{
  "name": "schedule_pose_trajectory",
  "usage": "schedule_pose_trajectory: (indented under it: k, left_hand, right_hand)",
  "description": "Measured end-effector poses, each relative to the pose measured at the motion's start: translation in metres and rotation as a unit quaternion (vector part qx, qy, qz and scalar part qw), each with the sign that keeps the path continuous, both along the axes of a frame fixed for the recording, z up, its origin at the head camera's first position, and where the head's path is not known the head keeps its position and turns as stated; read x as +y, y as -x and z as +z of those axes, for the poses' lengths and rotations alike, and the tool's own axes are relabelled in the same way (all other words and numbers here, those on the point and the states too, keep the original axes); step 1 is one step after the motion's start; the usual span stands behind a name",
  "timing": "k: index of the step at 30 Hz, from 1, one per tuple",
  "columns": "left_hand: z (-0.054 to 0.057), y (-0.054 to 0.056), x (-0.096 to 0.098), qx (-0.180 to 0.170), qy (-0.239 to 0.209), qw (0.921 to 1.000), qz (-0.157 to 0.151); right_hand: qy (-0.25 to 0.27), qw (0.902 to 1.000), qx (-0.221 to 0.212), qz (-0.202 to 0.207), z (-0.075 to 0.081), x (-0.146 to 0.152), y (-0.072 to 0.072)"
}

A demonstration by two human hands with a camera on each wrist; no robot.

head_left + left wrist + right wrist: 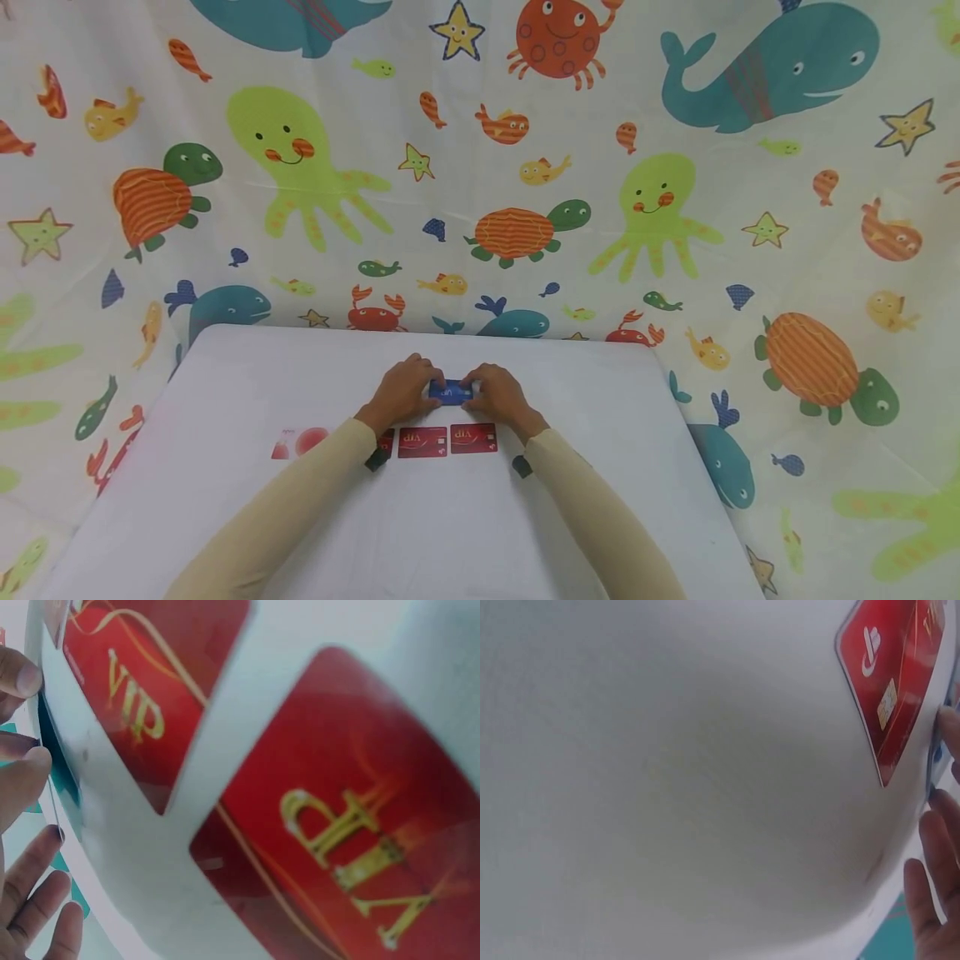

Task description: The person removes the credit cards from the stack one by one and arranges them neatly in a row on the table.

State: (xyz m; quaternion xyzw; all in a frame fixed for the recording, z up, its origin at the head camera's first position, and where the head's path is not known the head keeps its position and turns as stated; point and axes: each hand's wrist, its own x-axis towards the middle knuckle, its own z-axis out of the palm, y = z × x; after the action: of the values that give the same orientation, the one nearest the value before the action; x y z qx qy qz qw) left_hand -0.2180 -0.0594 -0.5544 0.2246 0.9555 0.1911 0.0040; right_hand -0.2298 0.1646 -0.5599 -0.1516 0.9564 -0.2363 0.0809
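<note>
A blue bank-style card (451, 392) lies between my two hands over the far half of the table. My left hand (405, 390) pinches its left end, and my right hand (501, 396) pinches the right end. Both wrist views show the card nearly edge-on among the fingertips. Closer to me is a row of cards: a red VIP card (473, 438), another red VIP card (422, 442) beside it, and a third red card (386, 444) partly hidden by my left wrist. The right wrist view shows a chip and white logo on a red card (889, 682).
A white table (465, 525) holds everything. Left of my left forearm lies a pale card with a red circle (311, 440), partly covered by the sleeve, and a white-and-red print (281, 448). Behind the table hangs a sea-animal curtain (480, 183).
</note>
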Motion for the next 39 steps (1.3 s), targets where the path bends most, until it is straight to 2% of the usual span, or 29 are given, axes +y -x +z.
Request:
schedule_pose_trajectory:
  k: [9,17,26,39]
  left_hand:
    - [0.001,-0.001,0.000,0.003,-0.005,1.0000,-0.005]
    - [0.003,-0.004,0.000,0.008,-0.012,0.9999,-0.008]
    - [0.006,-0.009,0.001,-0.006,-0.010,0.9999,0.003]
    - [0.002,-0.014,0.006,-0.002,-0.009,1.0000,0.001]
  right_hand:
    - [0.006,0.9997,-0.022,0.004,0.000,0.002,0.001]
    - [0.006,0.9999,-0.011,0.009,0.000,0.003,-0.002]
    - [0.011,0.9998,0.011,0.016,0.004,0.004,-0.008]
    - [0.027,0.9994,0.000,0.019,0.013,0.013,-0.017]
